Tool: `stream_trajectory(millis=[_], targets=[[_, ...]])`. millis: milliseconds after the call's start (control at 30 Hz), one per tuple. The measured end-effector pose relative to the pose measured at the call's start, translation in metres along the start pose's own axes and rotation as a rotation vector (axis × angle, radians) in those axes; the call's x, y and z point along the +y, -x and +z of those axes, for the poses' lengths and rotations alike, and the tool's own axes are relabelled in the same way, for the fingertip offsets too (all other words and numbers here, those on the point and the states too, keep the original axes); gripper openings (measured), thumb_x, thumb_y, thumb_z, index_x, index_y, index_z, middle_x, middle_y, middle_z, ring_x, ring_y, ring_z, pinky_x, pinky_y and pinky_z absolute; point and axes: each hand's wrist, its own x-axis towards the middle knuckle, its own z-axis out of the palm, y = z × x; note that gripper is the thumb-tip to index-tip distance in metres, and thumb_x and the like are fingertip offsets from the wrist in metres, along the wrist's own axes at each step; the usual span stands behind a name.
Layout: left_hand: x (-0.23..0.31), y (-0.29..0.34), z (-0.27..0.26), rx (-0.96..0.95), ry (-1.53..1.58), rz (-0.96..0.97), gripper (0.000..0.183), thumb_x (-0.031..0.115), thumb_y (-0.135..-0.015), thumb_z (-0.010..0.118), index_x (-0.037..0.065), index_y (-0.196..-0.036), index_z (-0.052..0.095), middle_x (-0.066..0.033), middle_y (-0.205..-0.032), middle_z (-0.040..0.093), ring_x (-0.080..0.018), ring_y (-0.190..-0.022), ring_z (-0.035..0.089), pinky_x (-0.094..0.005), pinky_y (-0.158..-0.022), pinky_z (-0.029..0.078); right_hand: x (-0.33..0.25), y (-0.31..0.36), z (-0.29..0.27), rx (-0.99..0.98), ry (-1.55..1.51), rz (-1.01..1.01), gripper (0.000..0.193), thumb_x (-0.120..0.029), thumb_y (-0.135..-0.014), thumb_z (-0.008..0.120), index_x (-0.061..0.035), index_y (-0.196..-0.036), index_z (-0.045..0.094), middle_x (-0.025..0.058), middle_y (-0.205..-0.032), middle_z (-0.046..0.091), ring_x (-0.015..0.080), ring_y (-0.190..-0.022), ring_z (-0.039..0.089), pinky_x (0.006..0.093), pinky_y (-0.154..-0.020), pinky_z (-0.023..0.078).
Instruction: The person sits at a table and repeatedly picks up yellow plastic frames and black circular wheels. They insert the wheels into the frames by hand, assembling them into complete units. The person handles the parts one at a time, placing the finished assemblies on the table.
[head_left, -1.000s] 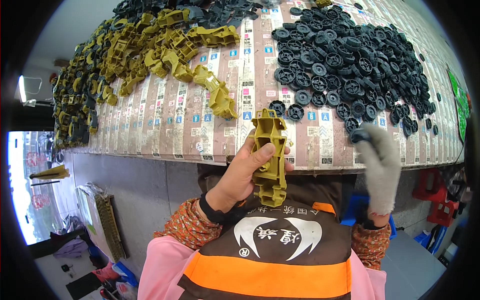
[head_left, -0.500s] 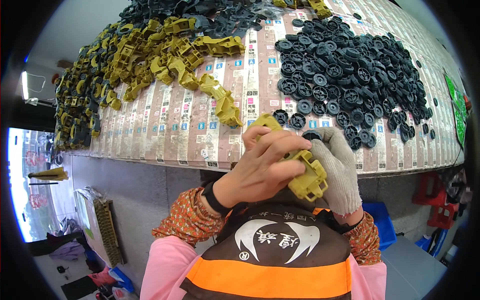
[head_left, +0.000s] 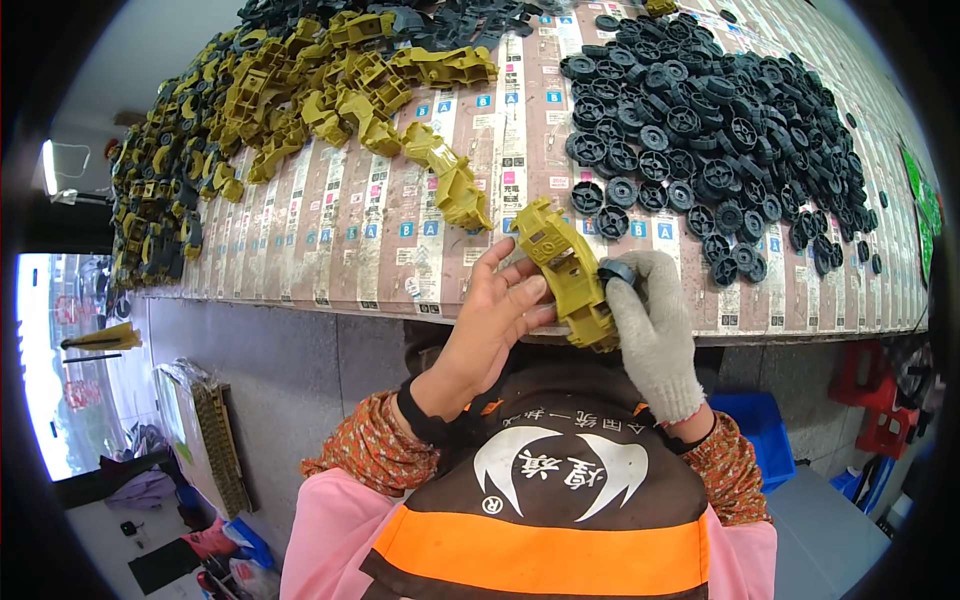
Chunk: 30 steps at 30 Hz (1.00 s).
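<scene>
My bare left hand is closed on a yellow plastic toy vehicle body, fingers and thumb along its left side. The body is tilted above the front edge of the table. On its right side, my right hand, in a pale knitted glove, pinches a dark toy wheel between thumb and fingers. The wheel is up against the body; whether it is seated there I cannot tell. Just beyond my hands, several loose dark wheels lie on the table, with a yellow body to the left of them.
A large heap of dark wheels covers the right of the table. Yellow bodies are piled at left, beside bodies fitted with wheels. Dark plastic parts lie at the back. A blue bin stands below, right.
My left hand has turned from lying over the yellow body to holding its left side, and the body has swung more upright. My right hand stays beside it with a wheel.
</scene>
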Motion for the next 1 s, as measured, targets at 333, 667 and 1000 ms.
stream_trajectory(millis=[333,667,1000], targets=[[0.012,-0.001,-0.002,-0.178,0.046,-0.023,0.054,0.029,-0.106,0.067,0.005,-0.149,0.043,-0.0069,-0.134,0.061,-0.0177,-0.121,0.064,-0.0369,-0.101,0.056,-0.022,0.004,-0.011,-0.251,-0.127,-0.113,0.027,-0.001,-0.1,0.063,-0.0004,-0.127,0.062,0.0125,-0.107,0.069,0.0178,-0.088,0.071,0.0313,-0.078,0.057],[0.008,0.007,0.007,-0.183,0.021,-0.075,0.049,0.026,-0.106,0.068,0.009,-0.145,0.044,-0.0052,-0.127,0.063,-0.0135,-0.105,0.068,-0.0319,-0.085,0.062,-0.015,-0.028,0.007,-0.051,-0.227,0.086,0.03,-0.001,-0.102,0.06,-0.0008,-0.132,0.062,0.0095,-0.108,0.07,0.0144,-0.094,0.071,0.03,-0.08,0.059],[-0.008,0.003,0.005,-0.182,-0.101,0.027,0.046,0.022,-0.109,0.063,0.009,-0.149,0.044,-0.0057,-0.132,0.063,-0.0144,-0.111,0.067,-0.0328,-0.092,0.059,-0.019,-0.021,0.01,-0.036,-0.244,0.187,0.031,-0.001,-0.101,0.062,0.0008,-0.132,0.064,0.0079,-0.107,0.07,0.011,-0.09,0.065,0.0283,-0.08,0.057]])
